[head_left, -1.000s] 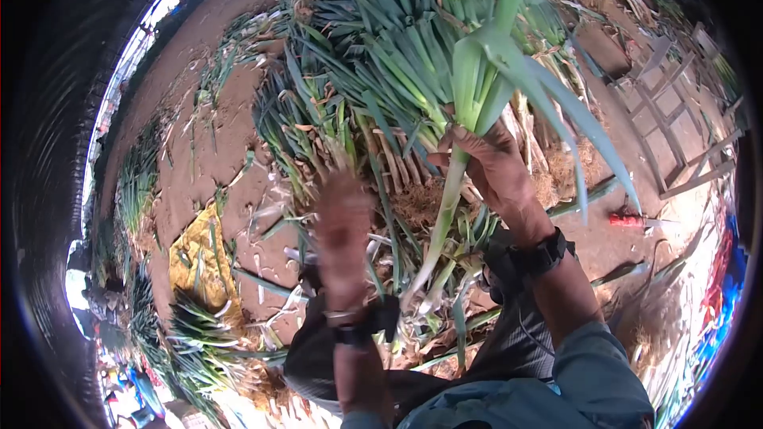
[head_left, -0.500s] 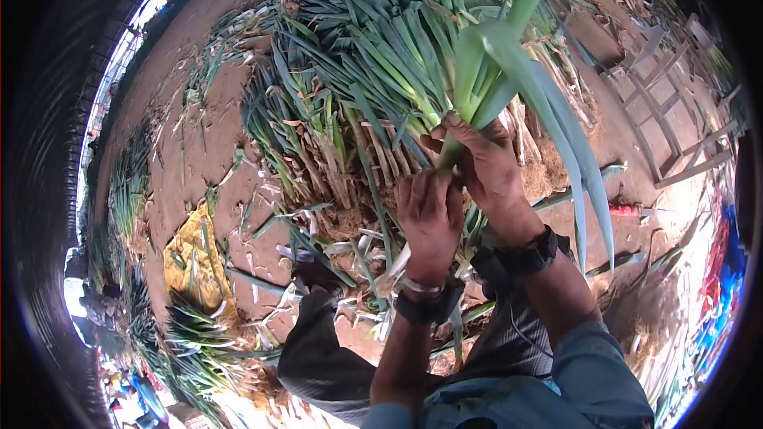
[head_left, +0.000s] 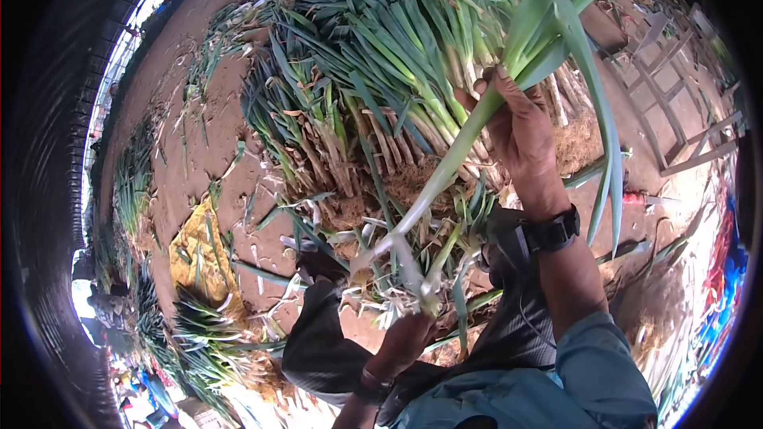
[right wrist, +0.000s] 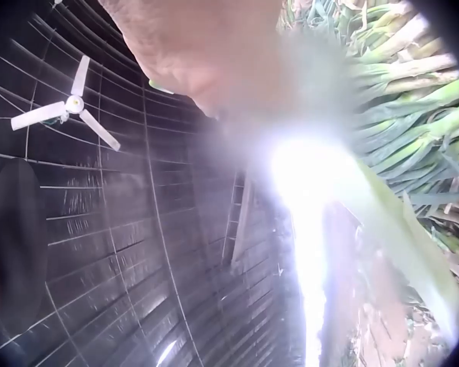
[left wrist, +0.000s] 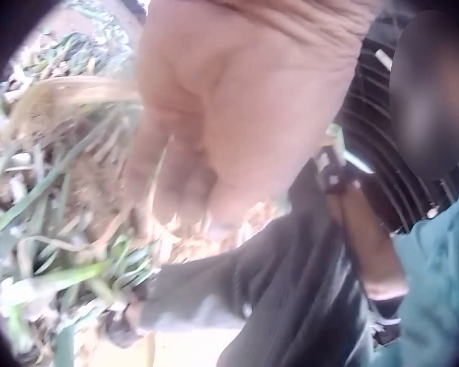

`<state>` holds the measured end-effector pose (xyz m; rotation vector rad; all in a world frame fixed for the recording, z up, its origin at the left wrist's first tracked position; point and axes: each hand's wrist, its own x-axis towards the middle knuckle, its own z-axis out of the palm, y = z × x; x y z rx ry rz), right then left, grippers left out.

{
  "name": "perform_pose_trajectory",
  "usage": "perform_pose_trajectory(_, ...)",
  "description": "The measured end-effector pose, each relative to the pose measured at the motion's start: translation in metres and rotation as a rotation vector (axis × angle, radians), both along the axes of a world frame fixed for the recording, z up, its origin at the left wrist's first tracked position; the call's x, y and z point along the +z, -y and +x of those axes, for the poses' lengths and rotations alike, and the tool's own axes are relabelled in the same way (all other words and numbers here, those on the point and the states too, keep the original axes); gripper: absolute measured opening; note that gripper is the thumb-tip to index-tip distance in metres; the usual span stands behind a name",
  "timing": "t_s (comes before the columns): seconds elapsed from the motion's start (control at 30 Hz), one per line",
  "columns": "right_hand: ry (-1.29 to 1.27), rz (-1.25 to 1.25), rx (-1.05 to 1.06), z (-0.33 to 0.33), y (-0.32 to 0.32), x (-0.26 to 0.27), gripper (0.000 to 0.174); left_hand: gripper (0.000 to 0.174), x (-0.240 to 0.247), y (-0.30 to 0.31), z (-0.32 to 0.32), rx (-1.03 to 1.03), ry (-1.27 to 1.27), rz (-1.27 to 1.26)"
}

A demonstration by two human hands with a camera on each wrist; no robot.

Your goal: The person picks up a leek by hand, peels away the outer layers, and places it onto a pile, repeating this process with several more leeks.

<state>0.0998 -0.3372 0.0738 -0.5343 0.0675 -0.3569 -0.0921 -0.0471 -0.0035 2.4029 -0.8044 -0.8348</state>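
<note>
My right hand (head_left: 520, 127) grips a large green onion (head_left: 453, 159) just below its leaves, thumb across the stalk. Its green leaves fan out above the hand, one folded over to the right, and the pale stalk slants down to the left. From near the stalk's lower end a thin whitish strip of outer skin (head_left: 407, 266) runs down to my left hand (head_left: 401, 343), low by the knees, which pinches it. Curled fingers show blurred in the left wrist view, with a pale strip (left wrist: 84, 89) beside them. In the right wrist view, glare covers part of the stalk (right wrist: 402, 229).
A big heap of green onions (head_left: 381, 48) lies ahead on the dirt floor. Peelings and leaf scraps (head_left: 381, 270) litter the ground between the feet. To the left are a yellow cloth (head_left: 203, 258) and more onions (head_left: 203, 330); to the right, a red-handled knife (head_left: 640, 199) and a wooden frame (head_left: 664, 111).
My left hand came up to the stalk beside the right hand, then pulled down towards the knees with a strip of skin. The right hand has moved up and right with the onion.
</note>
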Motion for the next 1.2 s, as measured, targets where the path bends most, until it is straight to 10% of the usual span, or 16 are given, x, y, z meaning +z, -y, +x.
perform_pose_trajectory(0.2, -0.036, -0.068, 0.014, -0.005, -0.016, 0.002, 0.012, 0.029, 0.037, -0.006, 0.017, -0.015, -0.285, 0.188)
perform_pose_trajectory(0.27, -0.032, -0.064, 0.039, -0.004, -0.025, 0.0, 0.013, 0.039, 0.045, 0.016, 0.052, 0.321, 0.345, -0.375)
perform_pose_trajectory(0.37, -0.041, -0.061, 0.037, -0.006, -0.038, 0.0, 0.012, 0.051, 0.076, 0.074, 0.109, 0.459, 0.78, -0.319)
perform_pose_trajectory(0.5, 0.026, -0.027, 0.111, -0.005, -0.04, 0.003, 0.018, 0.043, 0.041, 0.109, 0.147, 0.479, 0.668, -0.62)
perform_pose_trajectory(0.6, -0.008, 0.005, 0.186, -0.01, -0.033, 0.013, 0.029, 0.041, 0.042, 0.101, 0.152, 0.433, 0.233, -0.849)
perform_pose_trajectory(0.63, -0.059, -0.044, 0.225, -0.012, -0.033, 0.019, 0.039, 0.039, 0.059, 0.094, 0.153, 0.524, -0.278, -0.861)
perform_pose_trajectory(0.73, -0.079, -0.256, 0.382, -0.005, -0.04, 0.003, 0.042, 0.037, 0.073, 0.084, 0.164, 0.477, -0.429, -0.874)
perform_pose_trajectory(0.87, -0.081, 0.074, 0.322, 0.0, -0.039, -0.015, 0.026, 0.036, 0.068, 0.105, 0.152, 0.433, 0.564, -0.568)
perform_pose_trajectory(1.2, -0.214, 0.075, 0.153, -0.002, -0.038, -0.016, 0.019, 0.02, 0.049, 0.126, 0.145, 0.515, 0.872, -0.56)
